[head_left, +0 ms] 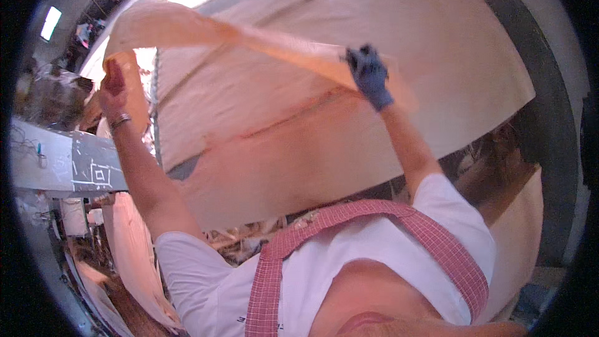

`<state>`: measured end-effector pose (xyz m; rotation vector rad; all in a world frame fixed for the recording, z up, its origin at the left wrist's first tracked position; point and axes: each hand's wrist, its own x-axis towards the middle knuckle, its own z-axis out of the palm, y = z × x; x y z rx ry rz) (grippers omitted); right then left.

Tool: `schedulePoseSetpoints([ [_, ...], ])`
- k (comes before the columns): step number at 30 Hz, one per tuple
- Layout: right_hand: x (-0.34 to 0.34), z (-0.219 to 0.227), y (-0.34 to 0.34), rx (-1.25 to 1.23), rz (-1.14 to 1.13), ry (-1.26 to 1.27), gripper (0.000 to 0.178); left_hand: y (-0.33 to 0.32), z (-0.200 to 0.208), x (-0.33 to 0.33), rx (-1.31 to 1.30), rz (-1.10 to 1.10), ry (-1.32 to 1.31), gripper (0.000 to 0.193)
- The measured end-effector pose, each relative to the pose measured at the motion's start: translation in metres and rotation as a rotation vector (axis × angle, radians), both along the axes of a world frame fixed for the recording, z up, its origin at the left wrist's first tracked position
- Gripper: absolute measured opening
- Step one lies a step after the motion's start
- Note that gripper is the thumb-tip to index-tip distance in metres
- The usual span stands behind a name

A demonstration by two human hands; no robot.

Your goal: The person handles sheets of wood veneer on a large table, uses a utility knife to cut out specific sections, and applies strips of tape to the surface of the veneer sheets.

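Observation:
A long, thin tan strip of what looks like wood veneer (171, 24) arches up and across between my two raised hands, twisting along its middle. My left hand (113, 90), bare with a band at the wrist, grips its left end, which hangs down beside the palm. On the right, my right hand (369, 75) wears a blue-grey glove and is closed on the strip's other end; motion blurs that part. Below the strip spreads a wide pale sheet of veneer (374, 143), with long creases and a reddish streak.
To the left stands a grey ledge (97, 162) with white chalk-like marks. Pale sheets (134, 243) hang or lie beneath it. Scraps (240, 243) lie below the wide sheet's near edge. A dark grey border (518, 37) curves round the right side.

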<state>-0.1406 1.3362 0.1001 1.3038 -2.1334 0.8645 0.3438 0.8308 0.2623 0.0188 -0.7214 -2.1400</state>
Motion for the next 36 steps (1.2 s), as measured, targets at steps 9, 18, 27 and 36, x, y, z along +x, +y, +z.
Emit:
schedulePoseSetpoints([
  [9, -0.121, 0.092, -0.037, 0.028, 0.098, 0.478, 0.038, 0.048, -0.126, 0.118, -0.12, 0.385, -0.326, 0.025],
  [18, -0.131, -0.048, 0.084, 0.692, 0.03, 0.411, 0.046, 0.201, -0.283, 0.046, 0.317, 0.585, -0.769, 0.008],
  [27, -0.112, -0.134, 0.124, 0.942, 0.1, 0.242, 0.039, 0.266, -0.372, 0.047, 0.529, 0.783, -1.235, 0.013],
  [36, -0.107, -0.133, 0.144, 1.047, 0.047, 0.284, 0.045, 0.297, -0.337, 0.029, 0.636, 0.788, -1.217, 0.03],
])
